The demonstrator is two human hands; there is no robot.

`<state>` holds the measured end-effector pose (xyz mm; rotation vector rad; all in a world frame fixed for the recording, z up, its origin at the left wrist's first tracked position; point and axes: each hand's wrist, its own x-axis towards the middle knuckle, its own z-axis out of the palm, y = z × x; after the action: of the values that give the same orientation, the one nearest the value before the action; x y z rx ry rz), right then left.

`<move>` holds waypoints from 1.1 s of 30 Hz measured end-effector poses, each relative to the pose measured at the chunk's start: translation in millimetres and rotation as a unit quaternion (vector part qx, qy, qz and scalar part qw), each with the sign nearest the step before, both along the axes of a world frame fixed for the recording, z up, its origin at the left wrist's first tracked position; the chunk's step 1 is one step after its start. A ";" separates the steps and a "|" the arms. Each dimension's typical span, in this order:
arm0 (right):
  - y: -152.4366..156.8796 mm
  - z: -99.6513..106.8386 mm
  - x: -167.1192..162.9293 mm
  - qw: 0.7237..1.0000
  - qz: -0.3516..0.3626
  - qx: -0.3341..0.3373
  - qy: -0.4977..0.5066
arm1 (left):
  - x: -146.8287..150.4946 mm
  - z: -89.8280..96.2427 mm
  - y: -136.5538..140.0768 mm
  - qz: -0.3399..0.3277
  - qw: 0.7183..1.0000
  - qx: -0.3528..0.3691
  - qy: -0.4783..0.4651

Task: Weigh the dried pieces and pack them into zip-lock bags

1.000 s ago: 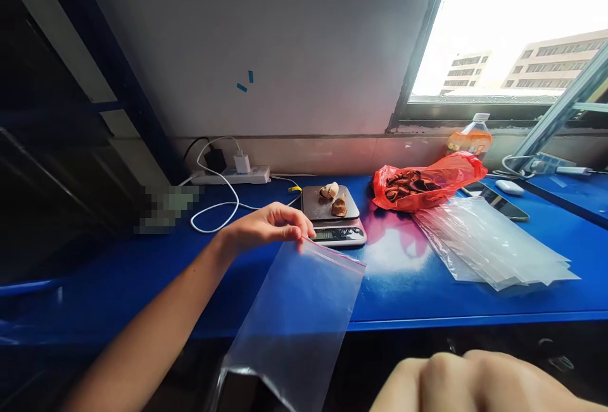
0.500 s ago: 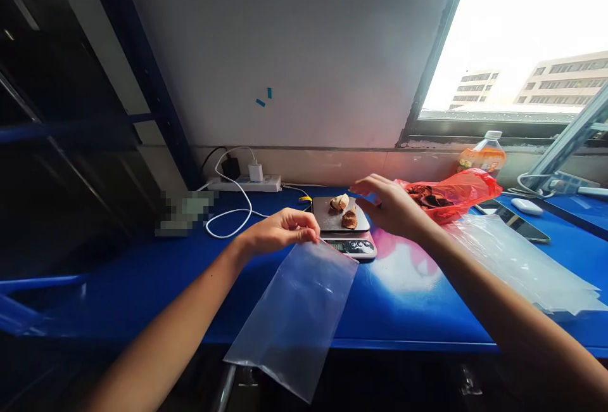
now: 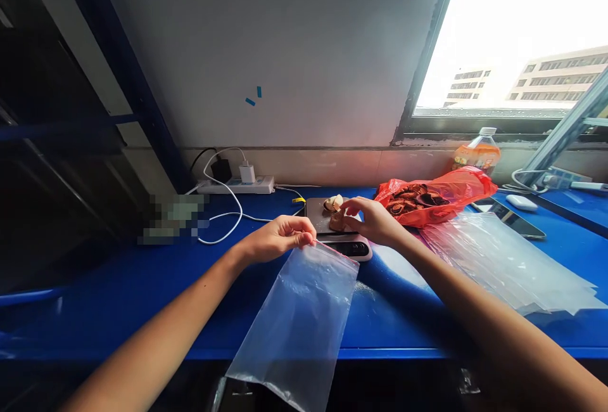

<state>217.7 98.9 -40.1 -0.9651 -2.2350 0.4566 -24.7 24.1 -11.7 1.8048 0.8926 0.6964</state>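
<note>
One rough brown chunk [image 3: 337, 221] meets the right hand [image 3: 375, 222], grip unclear; the left hand [image 3: 281, 236] pinches a clear bag [image 3: 301, 317].

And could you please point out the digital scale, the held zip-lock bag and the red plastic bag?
Digital scale [image 3: 316, 217], head view: platform, bare left side.
Held zip-lock bag [image 3: 298, 318], head view: middle of its front.
Red plastic bag [image 3: 463, 191], head view: wall, right side.

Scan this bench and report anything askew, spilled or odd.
Nothing looks clearly spilled. The clear bags at the right lie in an uneven fan, edges out of line. The white cable loops loosely on the blue table, and two blue strips sit askew on the wall.
</note>
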 end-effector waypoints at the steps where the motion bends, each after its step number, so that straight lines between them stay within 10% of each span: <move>1: -0.1 0.0 -0.7 1.000 0.001 -0.008 0.004 | 0.6 -1.2 0.8 0.001 1.000 0.001 -0.003; 15: -42.3 33.0 -0.9 0.975 0.206 -0.075 0.045 | 2.6 -8.2 4.8 0.056 0.991 0.076 -0.096; 21: 10.3 20.8 -11.3 0.997 -0.014 0.075 0.016 | 1.7 -7.2 5.8 0.054 0.988 0.109 -0.100; 28: 29.2 7.2 -23.4 0.994 0.016 0.089 -0.062 | 0.3 -4.6 4.4 0.055 0.991 0.087 -0.083; 33: 11.7 13.8 -8.0 0.987 0.027 -0.100 0.123 | 1.2 -5.5 6.4 0.065 0.989 0.097 -0.094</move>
<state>209.7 110.6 -26.3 -0.8964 -2.0217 0.7933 -23.5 30.5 -17.3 1.8248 0.8441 1.0498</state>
